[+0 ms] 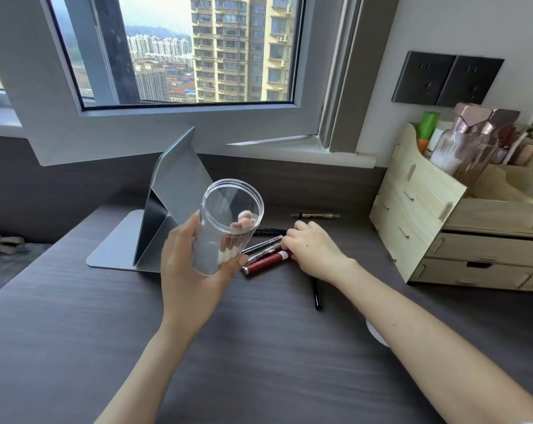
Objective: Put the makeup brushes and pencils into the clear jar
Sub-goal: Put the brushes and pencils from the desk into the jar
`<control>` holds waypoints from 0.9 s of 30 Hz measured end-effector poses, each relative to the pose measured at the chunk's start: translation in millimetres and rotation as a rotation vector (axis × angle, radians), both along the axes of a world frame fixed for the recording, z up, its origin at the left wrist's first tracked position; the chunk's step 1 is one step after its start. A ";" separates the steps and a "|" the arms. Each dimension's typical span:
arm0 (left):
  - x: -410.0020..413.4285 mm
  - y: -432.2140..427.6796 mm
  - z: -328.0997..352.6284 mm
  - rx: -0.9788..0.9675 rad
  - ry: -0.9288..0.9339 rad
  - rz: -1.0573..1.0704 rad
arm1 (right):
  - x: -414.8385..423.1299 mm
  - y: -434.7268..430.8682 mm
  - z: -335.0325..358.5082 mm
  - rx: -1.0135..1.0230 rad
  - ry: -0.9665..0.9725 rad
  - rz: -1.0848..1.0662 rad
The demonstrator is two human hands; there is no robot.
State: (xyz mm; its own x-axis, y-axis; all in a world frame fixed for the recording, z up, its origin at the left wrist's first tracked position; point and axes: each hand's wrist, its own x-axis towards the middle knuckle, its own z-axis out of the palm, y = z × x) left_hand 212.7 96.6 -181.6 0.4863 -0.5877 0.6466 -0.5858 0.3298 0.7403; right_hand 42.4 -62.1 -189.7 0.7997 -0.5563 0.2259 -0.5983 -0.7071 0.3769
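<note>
My left hand (185,270) grips the clear jar (228,224) and holds it above the desk, tilted with its open mouth toward me. Nothing lies inside it; only my fingers show through the wall. My right hand (314,246) rests palm down on the desk with its fingertips on a cluster of makeup sticks: a red tube (266,263), a silver-capped pencil (263,244) and a black pencil (269,231). Whether the fingers have closed on any of them I cannot tell. A gold-and-black pencil (315,215) lies farther back. A black pencil (317,296) lies near my right wrist.
A grey folding mirror stand (167,209) sits behind the jar at the left. A wooden drawer organiser (457,234) with bottles stands at the right. A white round object (376,333) peeks out under my right forearm. The window frame (182,123) overhangs the desk's back.
</note>
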 end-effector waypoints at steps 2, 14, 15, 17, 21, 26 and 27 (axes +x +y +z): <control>-0.7 0.2 -0.5 0.003 -0.024 -0.005 | -3.1 -4.2 0.5 -0.070 0.069 0.053; -1.9 0.1 -3.1 -0.010 -0.146 0.028 | -73.9 48.1 42.6 0.247 -0.668 0.100; -2.0 -0.9 -4.0 -0.011 -0.177 0.043 | -86.1 58.5 52.4 0.281 -0.787 0.069; -1.8 -3.2 -6.6 -0.008 -0.256 0.068 | -106.5 80.3 72.6 0.286 -0.951 0.031; -3.7 -4.2 -11.4 -0.006 -0.421 0.106 | -111.9 113.4 101.9 0.137 -0.904 0.097; -6.5 -2.5 -13.0 0.043 -0.491 0.082 | -63.3 121.7 90.3 0.142 -0.765 0.240; -6.5 -2.2 -13.0 0.055 -0.493 0.078 | -52.7 123.7 85.8 0.220 -0.807 0.229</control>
